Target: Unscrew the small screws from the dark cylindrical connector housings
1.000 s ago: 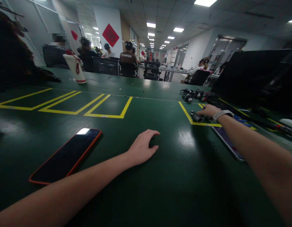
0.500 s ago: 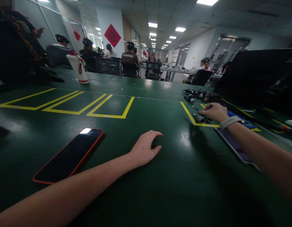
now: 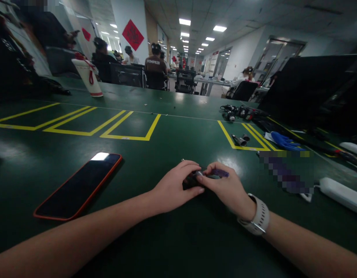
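Standing at the far left of the green tabletop (image 3: 143,247), a white cup (image 3: 87,77) hides its contents. Yellow tape (image 3: 124,138) marks 3 outlines at left; 1 more at right holds metal fittings (image 3: 240,141). Beyond, people (image 3: 155,65) sit on chairs in a long room (image 3: 242,15), and a dark panel (image 3: 308,88) blocks the view at right. A small metal part (image 3: 199,174), mostly hidden, is between the hands: the right hand (image 3: 232,191) pinches it with its fingers, while the left hand (image 3: 172,186) curls its fingers half open at it; whether they grip, I cannot tell. A red-edged phone (image 3: 80,189) lies beside the left forearm (image 3: 105,224).
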{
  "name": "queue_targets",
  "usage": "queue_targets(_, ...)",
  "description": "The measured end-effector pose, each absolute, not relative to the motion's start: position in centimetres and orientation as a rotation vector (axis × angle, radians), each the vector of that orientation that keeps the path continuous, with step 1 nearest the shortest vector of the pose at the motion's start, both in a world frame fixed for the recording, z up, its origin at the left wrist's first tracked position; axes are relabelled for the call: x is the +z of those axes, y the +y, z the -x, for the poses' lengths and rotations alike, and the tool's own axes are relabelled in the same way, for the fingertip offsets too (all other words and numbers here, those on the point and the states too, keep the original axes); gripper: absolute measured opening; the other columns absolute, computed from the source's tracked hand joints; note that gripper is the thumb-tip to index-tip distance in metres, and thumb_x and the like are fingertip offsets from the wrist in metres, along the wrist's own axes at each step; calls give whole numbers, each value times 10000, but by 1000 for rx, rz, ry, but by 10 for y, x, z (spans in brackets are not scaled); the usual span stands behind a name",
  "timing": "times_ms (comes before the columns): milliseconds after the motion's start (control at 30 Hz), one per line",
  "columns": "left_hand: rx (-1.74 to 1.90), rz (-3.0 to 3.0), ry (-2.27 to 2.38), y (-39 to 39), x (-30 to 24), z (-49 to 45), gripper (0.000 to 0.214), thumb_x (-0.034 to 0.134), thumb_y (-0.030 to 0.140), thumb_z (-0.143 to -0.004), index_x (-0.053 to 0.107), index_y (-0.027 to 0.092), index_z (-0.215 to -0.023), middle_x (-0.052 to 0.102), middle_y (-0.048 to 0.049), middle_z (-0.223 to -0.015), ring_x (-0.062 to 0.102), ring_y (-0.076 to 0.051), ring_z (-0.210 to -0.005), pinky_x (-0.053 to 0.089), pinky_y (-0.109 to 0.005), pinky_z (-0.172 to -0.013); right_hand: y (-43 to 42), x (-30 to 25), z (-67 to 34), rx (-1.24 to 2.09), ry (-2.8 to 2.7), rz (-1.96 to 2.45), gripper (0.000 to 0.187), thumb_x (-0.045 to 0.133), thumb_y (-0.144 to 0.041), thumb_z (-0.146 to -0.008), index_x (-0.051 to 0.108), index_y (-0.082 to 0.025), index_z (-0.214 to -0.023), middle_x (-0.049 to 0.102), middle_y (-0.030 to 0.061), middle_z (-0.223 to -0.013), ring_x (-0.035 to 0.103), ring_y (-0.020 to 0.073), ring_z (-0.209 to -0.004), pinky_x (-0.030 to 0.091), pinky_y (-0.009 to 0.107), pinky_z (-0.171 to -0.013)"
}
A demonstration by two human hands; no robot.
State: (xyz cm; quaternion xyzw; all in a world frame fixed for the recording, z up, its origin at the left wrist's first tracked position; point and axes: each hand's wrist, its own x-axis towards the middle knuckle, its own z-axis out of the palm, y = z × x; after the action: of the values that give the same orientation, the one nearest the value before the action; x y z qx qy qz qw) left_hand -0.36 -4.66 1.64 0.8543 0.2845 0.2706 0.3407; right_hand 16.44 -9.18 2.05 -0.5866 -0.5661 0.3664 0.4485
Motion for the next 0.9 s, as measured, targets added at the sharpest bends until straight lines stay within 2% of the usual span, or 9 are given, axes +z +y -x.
queue_targets(167, 660, -2286, 684, -43, 16, 2, 331, 624, 125, -746, 601, 182, -1072, 618, -53, -1074, 571, -185, -989, 468, -343, -874, -92, 11, -167, 805, -1547, 1487, 159, 669, -261, -707, 533, -184, -737, 555, -1, -746, 514, 152, -705, 416, 295, -637)
queue_targets(267, 661, -2334, 689, -40, 15, 2, 336, 612, 111, -756, 602, 185, -1083, 624, -53, -1071, 575, -187, -994, 443, -362, -911, -94, 8, -170, 858, -1584, 1456, 129, 626, -259, -747, 538, -192, -813, 569, 9, -807, 531, 163, -745, 428, 311, -669)
queue_targets(367, 658, -2386, 684, -37, 15, 3, 345, 614, 121, -762, 592, 194, -1099, 621, -48, -1092, 576, -189, -1016, 374, -414, -999, -94, 6, -176, 923, -1518, 1422, 119, 590, -230, -769, 537, -198, -870, 593, 28, -932, 563, 177, -863, 440, 344, -781)
queue_targets(467, 613, -2460, 686, -36, 19, 3, 324, 598, 104, -768, 596, 189, -1081, 619, -52, -1093, 573, -194, -1027, 346, -444, -1021, -93, 5, -180, 982, -1426, 1368, 82, 561, -188, -771, 537, -202, -848, 606, 31, -999, 567, 184, -981, 412, 369, -896)
queue_targets(633, 502, -2706, 628, -39, 25, 3, 313, 519, 87, -813, 589, 185, -1102, 598, -68, -1143, 558, -204, -1047, 433, -378, -915, -92, 3, -181, 997, -1401, 1340, 122, 533, -123, -748, 552, -210, -832, 620, 16, -990, 571, 168, -963, 419, 357, -892)
queue_targets(900, 401, -3061, 508, -44, 30, 3, 289, 433, 100, -856, 584, 133, -1101, 609, -108, -1122, 571, -207, -862, 460, -349, -754, -91, -1, -182, 992, -1399, 1310, 173, 503, -97, -765, 570, -223, -864, 611, 4, -985, 565, 154, -952, 423, 343, -889)
